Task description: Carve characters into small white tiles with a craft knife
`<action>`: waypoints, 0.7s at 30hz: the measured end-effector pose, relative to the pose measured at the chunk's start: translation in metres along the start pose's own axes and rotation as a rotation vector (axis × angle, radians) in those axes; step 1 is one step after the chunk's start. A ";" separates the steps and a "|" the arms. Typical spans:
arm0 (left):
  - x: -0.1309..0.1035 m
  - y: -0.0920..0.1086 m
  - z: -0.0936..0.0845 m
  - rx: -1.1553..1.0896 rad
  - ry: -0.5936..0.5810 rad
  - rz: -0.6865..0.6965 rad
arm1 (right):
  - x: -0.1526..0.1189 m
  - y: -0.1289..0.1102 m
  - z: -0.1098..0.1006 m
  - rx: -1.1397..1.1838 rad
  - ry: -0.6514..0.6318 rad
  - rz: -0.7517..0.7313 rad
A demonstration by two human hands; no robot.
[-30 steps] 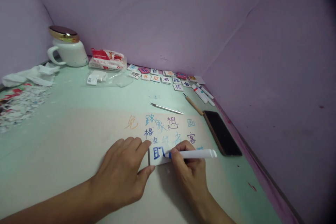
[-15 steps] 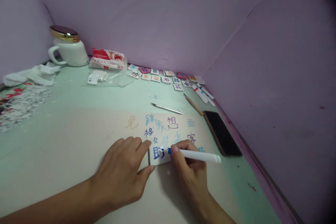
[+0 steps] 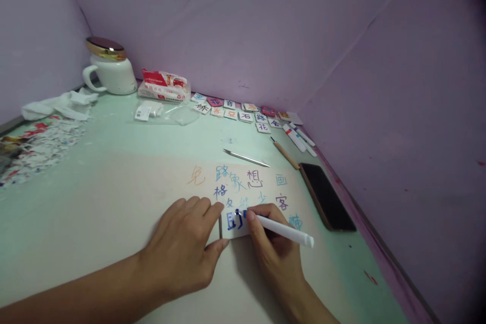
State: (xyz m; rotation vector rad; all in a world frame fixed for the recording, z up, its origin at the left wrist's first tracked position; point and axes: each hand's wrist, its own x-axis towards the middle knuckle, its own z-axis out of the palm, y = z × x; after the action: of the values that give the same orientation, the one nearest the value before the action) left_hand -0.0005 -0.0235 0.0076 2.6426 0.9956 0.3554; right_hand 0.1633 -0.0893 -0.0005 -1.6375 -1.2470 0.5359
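A small white square block [image 3: 225, 229] lies flat on the table in front of me, with a dark blue Chinese character on its top face. My left hand [image 3: 190, 243] pinches its left side between thumb and index finger. In my right hand [image 3: 274, 238] is a white marker pen [image 3: 286, 230] with a blue tip end, held slantwise over the block. The pen's point is at the right part of the character, partly hidden by my fingers, so contact cannot be made out.
Colourful characters are written on the paper-toned tabletop [image 3: 132, 187]. Beyond lie a craft knife [image 3: 246, 158], a wooden-handled carving tool [image 3: 285, 153], a phone [image 3: 327, 196], several markers [image 3: 294, 137] and lettered blocks [image 3: 246, 117]. Farther left are a red-white package [image 3: 164, 86], a lidded mug [image 3: 114, 76] and paper scraps [image 3: 45, 154].
The marker's rear end has swung downward and its tip has shifted over the character, where a blue stroke looks longer. My left hand keeps its hold. The whole view has shifted slightly.
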 end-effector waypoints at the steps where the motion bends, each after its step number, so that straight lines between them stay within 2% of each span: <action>1: 0.000 0.000 0.000 -0.003 0.001 0.001 | 0.000 0.000 0.000 -0.003 -0.003 -0.002; 8: 0.000 0.000 -0.001 -0.009 -0.009 -0.008 | 0.000 0.000 0.000 0.001 -0.001 -0.003; 14: -0.001 0.000 0.000 -0.007 -0.002 -0.002 | -0.002 -0.006 0.005 0.078 0.075 0.069; 21: 0.000 0.000 0.001 -0.008 0.006 -0.001 | -0.003 -0.010 0.007 0.087 0.097 0.111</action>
State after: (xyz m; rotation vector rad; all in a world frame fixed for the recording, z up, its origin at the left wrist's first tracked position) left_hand -0.0007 -0.0238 0.0068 2.6350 0.9951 0.3672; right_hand 0.1521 -0.0895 0.0049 -1.6462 -1.0530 0.5640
